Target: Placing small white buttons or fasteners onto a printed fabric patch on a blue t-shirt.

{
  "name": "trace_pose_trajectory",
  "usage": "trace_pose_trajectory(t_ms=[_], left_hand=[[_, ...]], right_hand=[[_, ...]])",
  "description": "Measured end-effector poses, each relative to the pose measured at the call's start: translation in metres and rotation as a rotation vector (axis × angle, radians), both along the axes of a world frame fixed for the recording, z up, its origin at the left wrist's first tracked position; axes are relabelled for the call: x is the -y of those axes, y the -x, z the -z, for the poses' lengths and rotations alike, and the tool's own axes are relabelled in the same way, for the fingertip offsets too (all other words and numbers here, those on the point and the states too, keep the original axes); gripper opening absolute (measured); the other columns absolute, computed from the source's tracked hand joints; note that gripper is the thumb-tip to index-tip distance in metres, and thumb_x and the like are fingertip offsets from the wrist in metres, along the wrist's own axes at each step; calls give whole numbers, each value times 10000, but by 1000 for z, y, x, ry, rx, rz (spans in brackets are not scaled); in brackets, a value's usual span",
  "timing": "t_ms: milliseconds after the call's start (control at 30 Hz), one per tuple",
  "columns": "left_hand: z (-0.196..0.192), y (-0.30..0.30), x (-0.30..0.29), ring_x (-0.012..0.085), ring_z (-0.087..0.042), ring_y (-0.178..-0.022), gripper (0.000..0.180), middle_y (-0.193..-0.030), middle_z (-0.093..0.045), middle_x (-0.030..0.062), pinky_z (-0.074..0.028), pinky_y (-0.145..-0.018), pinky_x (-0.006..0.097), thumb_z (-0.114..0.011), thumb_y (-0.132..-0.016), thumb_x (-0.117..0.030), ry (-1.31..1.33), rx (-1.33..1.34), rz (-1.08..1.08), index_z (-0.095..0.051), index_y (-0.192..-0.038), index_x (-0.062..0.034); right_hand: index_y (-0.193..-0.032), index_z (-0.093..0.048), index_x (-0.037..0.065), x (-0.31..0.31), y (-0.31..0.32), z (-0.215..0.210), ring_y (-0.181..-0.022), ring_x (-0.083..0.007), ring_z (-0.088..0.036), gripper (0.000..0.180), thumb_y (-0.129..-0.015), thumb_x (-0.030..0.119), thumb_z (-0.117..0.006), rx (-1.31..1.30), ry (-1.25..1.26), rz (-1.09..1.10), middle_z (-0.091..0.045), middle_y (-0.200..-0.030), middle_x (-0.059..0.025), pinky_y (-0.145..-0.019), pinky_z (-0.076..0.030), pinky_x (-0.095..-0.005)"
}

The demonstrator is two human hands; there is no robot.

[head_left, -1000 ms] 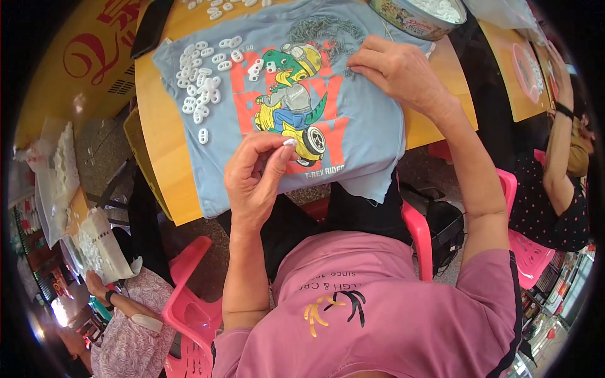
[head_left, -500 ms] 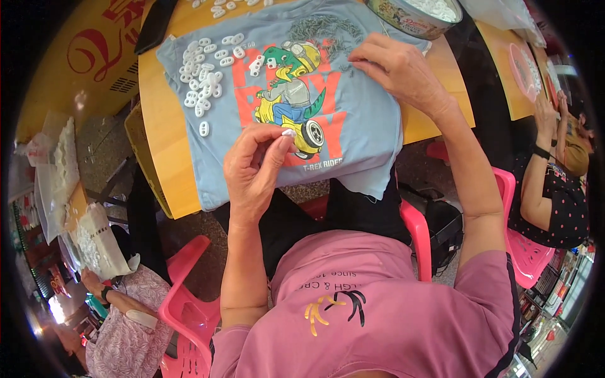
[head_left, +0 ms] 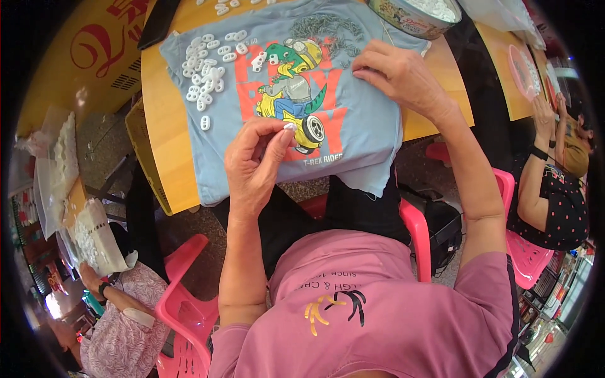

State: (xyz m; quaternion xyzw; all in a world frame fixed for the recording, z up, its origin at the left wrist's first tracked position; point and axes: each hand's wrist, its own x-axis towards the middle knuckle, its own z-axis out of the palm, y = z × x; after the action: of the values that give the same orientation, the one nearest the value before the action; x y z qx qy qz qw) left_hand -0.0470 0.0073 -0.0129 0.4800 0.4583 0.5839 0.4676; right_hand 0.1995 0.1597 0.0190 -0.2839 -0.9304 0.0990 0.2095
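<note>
My left hand (head_left: 253, 157) is closed in a pinch on a small white plastic piece (head_left: 290, 126), held above the printed blue T-shirt (head_left: 372, 132) spread over the table. At the far right of the shirt my right hand (head_left: 403, 74) has its thumb and fingertips drawn together; what they hold, if anything, is too small to make out. Just beyond those fingertips lies a loose heap of small dark metal pieces (head_left: 324, 31). Many white oval plastic pieces with two holes (head_left: 203, 70) are gathered on the shirt's left part, and a small cluster (head_left: 259, 61) sits nearer the middle.
A round tin (head_left: 416, 22) of white pieces stands at the far right. The yellow-brown table (head_left: 165, 148) shows around the shirt, with a dark flat object (head_left: 159, 24) at its far left. People sit on pink chairs (head_left: 183, 309) at both sides.
My right hand has drawn slightly back from the metal pieces, toward me. My left hand keeps its pinch on the white piece and has barely moved.
</note>
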Motion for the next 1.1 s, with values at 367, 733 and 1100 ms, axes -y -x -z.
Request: trace_pose_trajectory(t_ms=[367,733,1100], left_hand=[[1,1,0,94,-606,-785,81,-903,-589,50,-485,-699,212,-614,-903,40,-7,-23,8,-618,-983,53],[0,1,0,89,-613,-796,81,-901,-606,37,-489,-723,215,-618,-914,9,15,0,-9,-619,-986,46],[-33,-3,-2,91,-622,-797,147,-880,-658,49,-498,-737,223,-636,-926,-72,98,3,-90,-626,-1031,31]], right_hand=[[-922,-639,28,-3,6,3,-776,-280,-623,135,-844,133,-668,51,-55,74,-613,-865,-100,-668,-486,-356],[-989,-679,26,21,10,-11,-600,-47,-499,162,-915,162,-633,-746,1128,267,-691,-898,-61,-549,-407,-207],[-1006,-642,20,45,16,-15,-582,-53,-458,174,-909,160,-610,-1100,1526,135,-642,-875,-57,-554,-417,-234]])
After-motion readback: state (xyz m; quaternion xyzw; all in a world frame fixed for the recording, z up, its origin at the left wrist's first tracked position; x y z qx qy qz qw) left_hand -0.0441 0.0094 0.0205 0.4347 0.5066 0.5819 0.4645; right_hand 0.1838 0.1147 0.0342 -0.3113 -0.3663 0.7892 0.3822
